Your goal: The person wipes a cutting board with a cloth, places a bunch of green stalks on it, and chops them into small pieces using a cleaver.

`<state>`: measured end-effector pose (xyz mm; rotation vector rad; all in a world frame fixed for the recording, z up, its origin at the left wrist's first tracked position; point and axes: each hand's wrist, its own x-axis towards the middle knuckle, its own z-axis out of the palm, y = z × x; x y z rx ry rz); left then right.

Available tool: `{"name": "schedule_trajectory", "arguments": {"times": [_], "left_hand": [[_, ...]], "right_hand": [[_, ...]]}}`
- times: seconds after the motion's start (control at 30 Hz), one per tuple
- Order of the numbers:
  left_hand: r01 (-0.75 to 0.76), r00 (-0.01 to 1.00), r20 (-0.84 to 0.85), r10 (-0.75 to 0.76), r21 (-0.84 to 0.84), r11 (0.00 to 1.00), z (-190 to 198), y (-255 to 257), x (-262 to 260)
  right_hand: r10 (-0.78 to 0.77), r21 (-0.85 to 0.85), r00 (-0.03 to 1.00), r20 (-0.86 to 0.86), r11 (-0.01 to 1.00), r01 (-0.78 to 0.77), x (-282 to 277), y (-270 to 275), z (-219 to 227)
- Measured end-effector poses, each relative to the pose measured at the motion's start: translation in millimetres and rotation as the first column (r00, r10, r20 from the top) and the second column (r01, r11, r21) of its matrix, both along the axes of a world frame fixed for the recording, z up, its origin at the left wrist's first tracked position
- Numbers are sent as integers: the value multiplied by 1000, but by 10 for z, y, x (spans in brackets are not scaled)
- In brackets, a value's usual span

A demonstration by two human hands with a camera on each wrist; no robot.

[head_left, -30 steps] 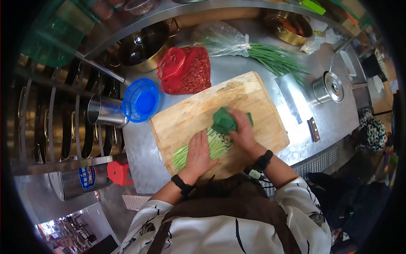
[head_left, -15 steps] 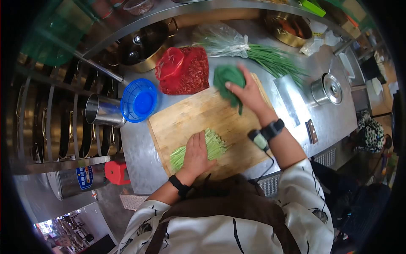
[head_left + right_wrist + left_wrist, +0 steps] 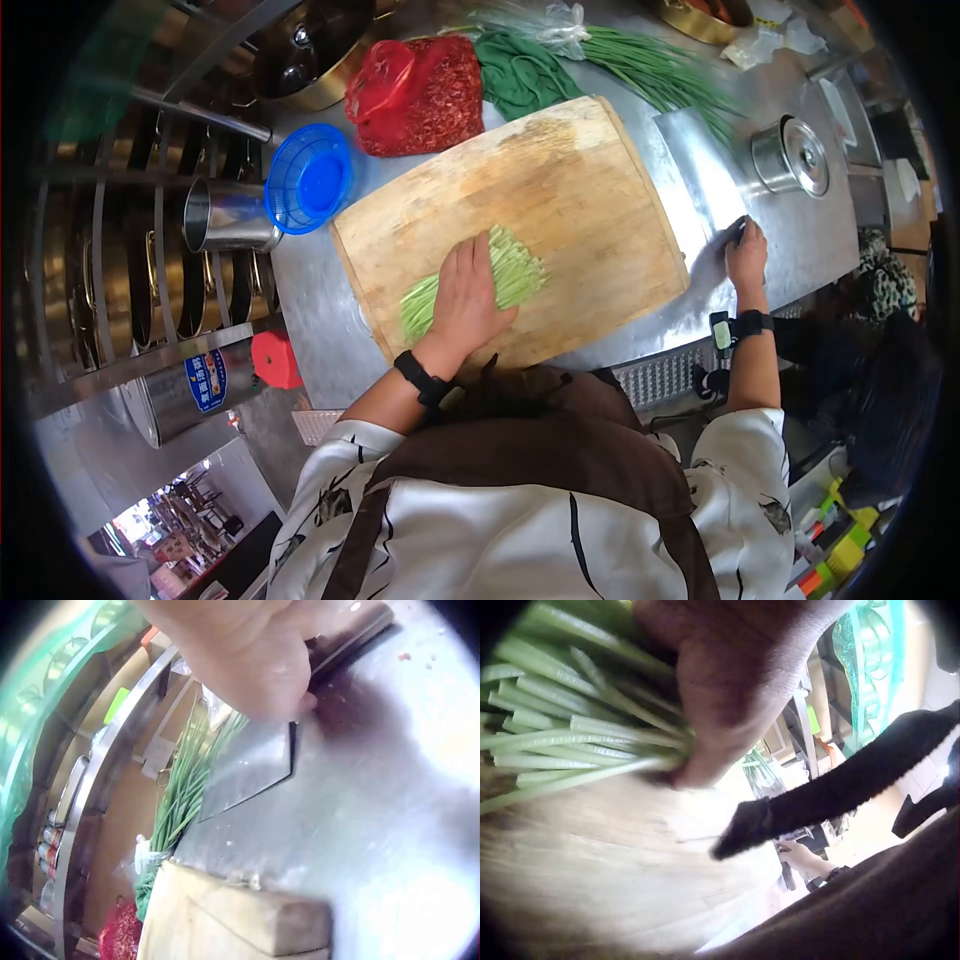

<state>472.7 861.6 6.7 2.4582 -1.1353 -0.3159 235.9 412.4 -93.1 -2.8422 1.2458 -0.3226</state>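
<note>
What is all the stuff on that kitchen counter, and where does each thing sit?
Cutting board: one, pale wood, middle of the steel counter.
Cut stalks: one bunch, light green, on the board under the left hand.
Cleaver: one, steel, flat on the counter right of the board.
Cloth: one, green, behind the board.
Red bag: one, red, full of red bits, left of the cloth.
Chives: one bunch, green, far side, one end in clear plastic.
Basket: one, blue, left of the board.
Lidded pot: one, steel, right of the cleaver.
Left hand: presses flat on the stalks.
Right hand: at the cleaver's handle.
</note>
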Motion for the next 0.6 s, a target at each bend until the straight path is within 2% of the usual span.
{"name": "schedule_trajectory", "arguments": {"times": [0.13, 0.2, 0.23, 0.27, 0.33, 0.37, 0.4, 0.5, 0.57, 0.6], "left_hand": [[8, 998, 66, -8, 10, 1000, -2, -182, -30], [-10, 999, 35, 7, 83, 997, 56, -216, -23], [-14, 999, 40, 11, 80, 997, 74, -225, -28], [-12, 999, 52, 6, 103, 995, 91, -222, -34], [-21, 998, 66, 13, 121, 992, 111, -220, -30], [-30, 996, 87, 20, 110, 993, 110, -212, -46], [-38, 994, 106, 28, 101, 994, 104, -198, -71], [-43, 995, 92, 33, 105, 994, 116, -180, -72], [-54, 995, 87, 45, 105, 993, 141, -163, -73], [-57, 995, 86, 48, 111, 992, 152, -145, -76]], "right_hand": [[-26, 47, 1000, -6, 999, 27, 95, -160, 135], [1, 170, 994, -112, 985, 18, 164, -231, 317], [-5, 343, 1000, -7, 939, 7, 158, -258, 379], [-1, 449, 999, -43, 893, 20, 117, -367, 330], [-42, 634, 991, 131, 771, -51, 44, -329, 421], [-153, 758, 972, 180, 651, -37, 132, -73, 770], [-180, 787, 950, 255, 610, -95, 67, -25, 794], [-161, 778, 952, 262, 619, -109, 15, 364, 1196], [-109, 609, 975, 195, 792, -33, 0, 682, 1416], [-113, 579, 960, 258, 813, -60, -3, 885, 1476]]}}
